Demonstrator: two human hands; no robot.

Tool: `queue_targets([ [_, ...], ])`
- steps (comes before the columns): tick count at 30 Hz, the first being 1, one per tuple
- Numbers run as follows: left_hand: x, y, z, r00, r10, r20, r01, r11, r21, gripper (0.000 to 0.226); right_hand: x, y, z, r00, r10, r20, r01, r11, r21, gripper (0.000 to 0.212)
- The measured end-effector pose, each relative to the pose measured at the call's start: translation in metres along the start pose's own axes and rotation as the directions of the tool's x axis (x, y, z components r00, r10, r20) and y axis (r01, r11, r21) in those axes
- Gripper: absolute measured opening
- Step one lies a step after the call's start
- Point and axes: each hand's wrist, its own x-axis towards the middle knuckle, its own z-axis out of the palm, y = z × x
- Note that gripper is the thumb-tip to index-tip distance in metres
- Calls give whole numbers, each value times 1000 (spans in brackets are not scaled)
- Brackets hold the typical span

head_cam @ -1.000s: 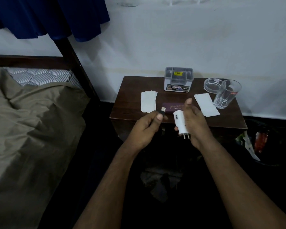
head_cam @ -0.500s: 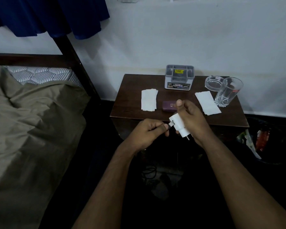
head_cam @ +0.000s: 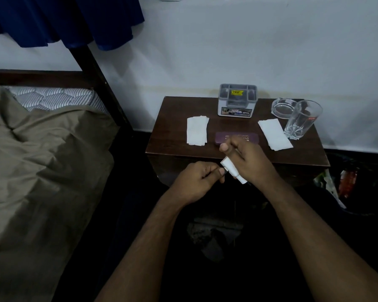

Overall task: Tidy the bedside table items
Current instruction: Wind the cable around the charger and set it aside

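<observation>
My right hand grips a white charger plug just in front of the dark wooden bedside table. My left hand pinches a dark cable end pressed against the charger's port. On the table lie a folded white tissue at the left, a purple case partly hidden behind my right hand, and another white tissue at the right. A grey compartment organizer stands at the back. A glass ashtray and a clear drinking glass stand at the back right.
A bed with an olive blanket fills the left side, with a dark bedpost between it and the table. Blue cloth hangs above. A dark bin with rubbish sits right of the table. The floor below is dark.
The cable end in my left hand was apart from the charger; now it meets the charger's port. Both hands have moved slightly lower and toward me.
</observation>
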Motion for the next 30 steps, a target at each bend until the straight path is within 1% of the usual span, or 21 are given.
queue_targets([
  [4,1,-5,1,996,-12,-84,11,1000,-15,38,0,-5,4,997,-64,-40,63,998,-18,41],
  [8,-2,-11,6,996,-23,-92,20,999,-33,36,1,-7,7,990,-140,4,140,986,-90,36],
  [10,-4,-8,8,996,-20,-91,10,994,-106,34,1,-6,5,988,-153,18,154,984,-85,34],
  [13,-4,2,11,996,-23,-85,-6,946,-324,31,0,-5,-2,987,-160,9,160,987,-22,38],
  [15,-1,11,13,996,-66,-65,34,912,-409,39,1,-4,-5,988,-152,-9,152,988,30,41],
  [17,0,19,15,991,-131,1,118,888,-444,44,1,-4,-6,986,-168,-17,169,985,40,43],
  [18,-1,24,16,990,-141,30,140,882,-450,44,0,-5,-5,982,-187,-3,187,982,31,44],
  [19,-1,26,17,991,-130,36,132,881,-454,41,0,-6,-3,978,-207,17,206,978,27,46],
  [20,-1,27,18,993,-113,18,109,880,-463,40,-1,-7,0,974,-224,24,223,974,34,47],
  [21,0,27,18,994,-106,-21,83,878,-472,40,-1,-7,4,973,-230,0,229,972,57,47],
  [22,2,27,18,991,-115,-68,68,871,-486,40,-1,-8,7,975,-216,-54,221,970,103,42],
  [24,7,27,15,972,-173,-158,58,830,-555,36,2,-10,12,976,-123,-178,167,951,260,32],
  [25,10,26,12,958,-212,-194,54,796,-604,34,3,-11,13,978,-42,-203,113,929,353,29],
  [26,12,26,10,942,-252,-224,46,754,-656,33,4,-12,15,982,54,-178,32,895,445,30],
  [27,14,26,8,924,-289,-249,28,702,-711,32,4,-12,15,985,144,-99,-70,840,537,38],
  [28,16,26,5,912,-318,-259,1,634,-774,32,3,-12,16,979,202,21,-170,762,625,47],
  [29,18,27,3,905,-338,-256,-29,553,-833,35,1,-12,18,965,217,150,-261,694,671,54],
  [30,20,27,0,905,-348,-245,-58,470,-881,41,-2,-13,22,947,198,254,-319,679,661,55],
])
